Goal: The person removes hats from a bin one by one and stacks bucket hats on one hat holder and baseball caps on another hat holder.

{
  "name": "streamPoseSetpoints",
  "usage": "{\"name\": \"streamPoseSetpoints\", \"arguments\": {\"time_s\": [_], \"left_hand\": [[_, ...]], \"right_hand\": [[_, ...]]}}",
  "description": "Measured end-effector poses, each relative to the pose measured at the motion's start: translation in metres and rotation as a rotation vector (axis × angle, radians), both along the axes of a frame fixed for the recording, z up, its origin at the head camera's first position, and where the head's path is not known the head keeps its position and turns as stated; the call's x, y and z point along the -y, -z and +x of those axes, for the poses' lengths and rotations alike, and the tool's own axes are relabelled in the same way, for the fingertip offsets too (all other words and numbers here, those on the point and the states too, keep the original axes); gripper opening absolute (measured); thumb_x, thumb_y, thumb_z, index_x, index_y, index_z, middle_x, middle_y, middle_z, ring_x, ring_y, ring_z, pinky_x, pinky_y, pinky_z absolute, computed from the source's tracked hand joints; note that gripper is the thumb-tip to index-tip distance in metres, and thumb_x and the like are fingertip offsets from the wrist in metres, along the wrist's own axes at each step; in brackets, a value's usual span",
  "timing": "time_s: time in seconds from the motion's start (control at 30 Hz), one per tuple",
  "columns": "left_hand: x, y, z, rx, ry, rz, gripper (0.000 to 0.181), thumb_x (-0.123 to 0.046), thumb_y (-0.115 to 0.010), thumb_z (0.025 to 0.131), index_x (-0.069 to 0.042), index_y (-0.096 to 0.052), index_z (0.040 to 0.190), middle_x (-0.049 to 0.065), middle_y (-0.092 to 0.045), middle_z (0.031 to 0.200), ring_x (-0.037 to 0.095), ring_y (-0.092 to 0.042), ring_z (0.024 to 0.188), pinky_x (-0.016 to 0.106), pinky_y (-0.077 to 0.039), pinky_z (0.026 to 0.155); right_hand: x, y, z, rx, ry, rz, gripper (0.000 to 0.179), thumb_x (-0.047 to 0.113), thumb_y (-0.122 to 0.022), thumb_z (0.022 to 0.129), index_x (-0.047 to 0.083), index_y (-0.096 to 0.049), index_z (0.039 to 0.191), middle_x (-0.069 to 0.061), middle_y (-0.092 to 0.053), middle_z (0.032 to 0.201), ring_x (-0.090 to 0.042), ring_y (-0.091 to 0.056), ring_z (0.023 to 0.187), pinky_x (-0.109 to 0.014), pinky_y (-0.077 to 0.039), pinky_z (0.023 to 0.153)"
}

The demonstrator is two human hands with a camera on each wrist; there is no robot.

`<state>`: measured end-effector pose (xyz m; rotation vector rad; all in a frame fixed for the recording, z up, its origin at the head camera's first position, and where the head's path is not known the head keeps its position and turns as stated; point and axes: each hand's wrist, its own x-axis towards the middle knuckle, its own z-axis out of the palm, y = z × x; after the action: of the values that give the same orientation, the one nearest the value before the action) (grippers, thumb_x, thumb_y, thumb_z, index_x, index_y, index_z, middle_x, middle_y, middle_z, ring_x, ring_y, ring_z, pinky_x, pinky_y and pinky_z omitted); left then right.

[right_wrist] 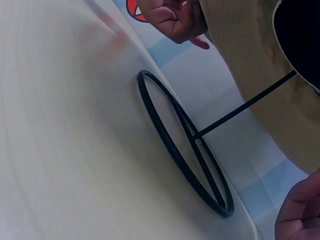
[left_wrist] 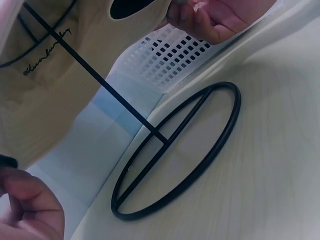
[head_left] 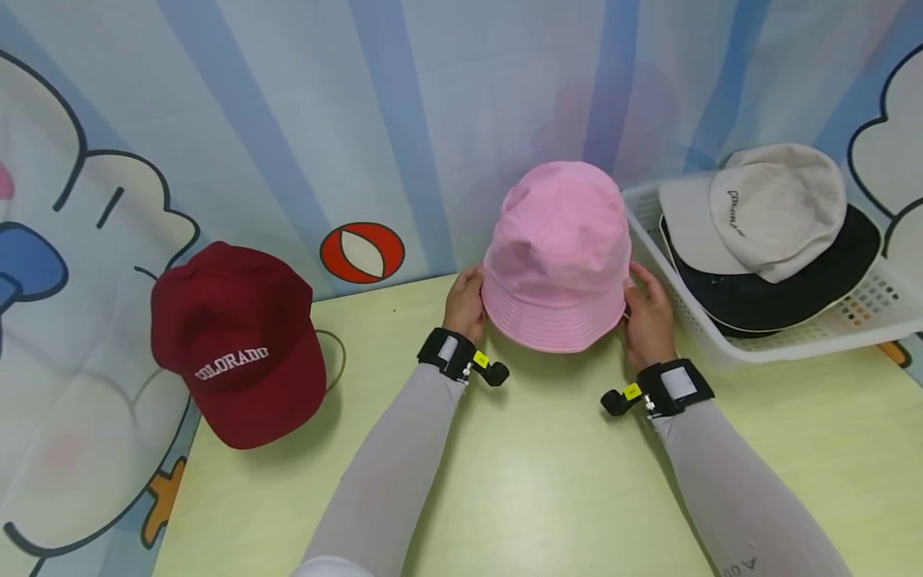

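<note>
A pink bucket hat [head_left: 558,256] sits crown up on a black wire hat stand [left_wrist: 167,142], which shows under it in both wrist views. Its beige underside [right_wrist: 240,55] faces down, with a dark patch inside. My left hand [head_left: 467,306] pinches the brim at its left edge. On the opposite side my right hand [head_left: 649,316] holds the brim between thumb and fingers. The stand's oval base [right_wrist: 175,150] rests on the table.
To the left, a dark red cap [head_left: 238,344] marked COLORADO hangs over a thin stand. A white perforated basket [head_left: 815,349] at the right holds a pale cap [head_left: 779,208] atop a black hat [head_left: 786,300]. A printed cloth [head_left: 490,96] stands behind the table [head_left: 534,481].
</note>
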<state>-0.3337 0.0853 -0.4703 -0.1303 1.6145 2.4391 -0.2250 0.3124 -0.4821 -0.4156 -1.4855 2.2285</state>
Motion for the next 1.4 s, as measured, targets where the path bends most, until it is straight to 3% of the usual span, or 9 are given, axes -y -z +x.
{"name": "streamPoseSetpoints", "arguments": {"time_s": [0.13, 0.27, 0.37, 0.47, 0.63, 0.9, 1.07, 1.4], "left_hand": [[0.005, 0.003, 0.001, -0.001, -0.012, 0.046, 0.029, -0.017, -0.053, 0.106, -0.003, -0.06, 0.13, 0.003, -0.066, 0.11, 0.008, -0.063, 0.093, 0.018, -0.052, 0.078], [0.015, -0.001, 0.013, 0.0, -0.009, 0.052, 0.031, -0.018, -0.055, 0.105, 0.0, -0.059, 0.13, 0.002, -0.064, 0.1, 0.009, -0.062, 0.082, 0.018, -0.053, 0.072], [0.024, -0.009, 0.024, 0.0, 0.0, 0.032, 0.036, -0.018, -0.054, 0.105, 0.002, -0.056, 0.135, 0.002, -0.062, 0.098, 0.011, -0.061, 0.083, 0.022, -0.052, 0.077], [0.035, -0.013, 0.032, 0.007, 0.019, 0.025, 0.039, -0.019, -0.051, 0.106, 0.002, -0.053, 0.139, 0.004, -0.06, 0.1, 0.016, -0.059, 0.089, 0.028, -0.048, 0.084], [0.053, -0.004, 0.037, 0.002, 0.035, 0.022, 0.034, -0.021, -0.046, 0.108, -0.003, -0.057, 0.134, 0.006, -0.059, 0.102, 0.021, -0.056, 0.093, 0.032, -0.044, 0.085], [0.074, 0.021, 0.035, -0.005, 0.02, 0.007, 0.036, -0.024, -0.051, 0.106, -0.001, -0.058, 0.134, 0.0, -0.062, 0.094, 0.014, -0.059, 0.084, 0.021, -0.047, 0.072], [0.081, 0.023, 0.041, -0.029, 0.032, -0.015, 0.036, -0.023, -0.051, 0.106, -0.001, -0.058, 0.133, -0.001, -0.062, 0.092, 0.014, -0.058, 0.084, 0.022, -0.046, 0.07], [0.096, 0.023, 0.059, -0.057, 0.054, -0.003, 0.032, -0.02, -0.051, 0.105, 0.0, -0.058, 0.129, -0.002, -0.063, 0.09, 0.015, -0.057, 0.082, 0.023, -0.044, 0.07]], "right_hand": [[0.001, 0.001, -0.001, 0.038, 0.038, 0.067, 0.042, 0.023, -0.052, 0.106, 0.018, -0.05, 0.147, 0.005, -0.061, 0.112, -0.006, -0.06, 0.093, -0.017, -0.051, 0.071], [0.001, 0.001, 0.0, 0.108, 0.068, 0.218, 0.044, 0.029, -0.048, 0.107, 0.02, -0.048, 0.15, 0.0, -0.059, 0.131, -0.01, -0.058, 0.111, -0.019, -0.05, 0.089], [0.001, -0.001, 0.0, 0.114, 0.062, 0.307, 0.048, 0.033, -0.043, 0.108, 0.02, -0.042, 0.154, -0.003, -0.049, 0.152, -0.014, -0.051, 0.133, -0.025, -0.042, 0.111], [0.001, -0.004, 0.001, 0.108, 0.051, 0.393, 0.051, 0.035, -0.04, 0.109, 0.019, -0.036, 0.157, -0.003, -0.038, 0.163, -0.016, -0.039, 0.147, -0.032, -0.03, 0.123], [0.002, -0.008, 0.002, 0.084, 0.034, 0.474, 0.055, 0.035, -0.038, 0.109, 0.014, -0.031, 0.159, -0.005, -0.033, 0.165, -0.018, -0.032, 0.151, -0.035, -0.025, 0.126], [0.002, -0.011, 0.003, 0.015, 0.014, 0.449, 0.052, 0.028, -0.041, 0.109, 0.011, -0.034, 0.157, -0.009, -0.034, 0.163, -0.019, -0.036, 0.147, -0.032, -0.029, 0.124], [0.003, -0.014, 0.007, 0.031, 0.051, 0.48, 0.05, 0.029, -0.042, 0.108, 0.013, -0.038, 0.156, -0.009, -0.036, 0.159, -0.02, -0.037, 0.144, -0.034, -0.031, 0.123], [0.008, -0.024, 0.01, -0.03, 0.046, 0.433, 0.047, 0.024, -0.045, 0.107, 0.013, -0.043, 0.153, -0.007, -0.037, 0.16, -0.017, -0.036, 0.147, -0.033, -0.029, 0.124]]}}
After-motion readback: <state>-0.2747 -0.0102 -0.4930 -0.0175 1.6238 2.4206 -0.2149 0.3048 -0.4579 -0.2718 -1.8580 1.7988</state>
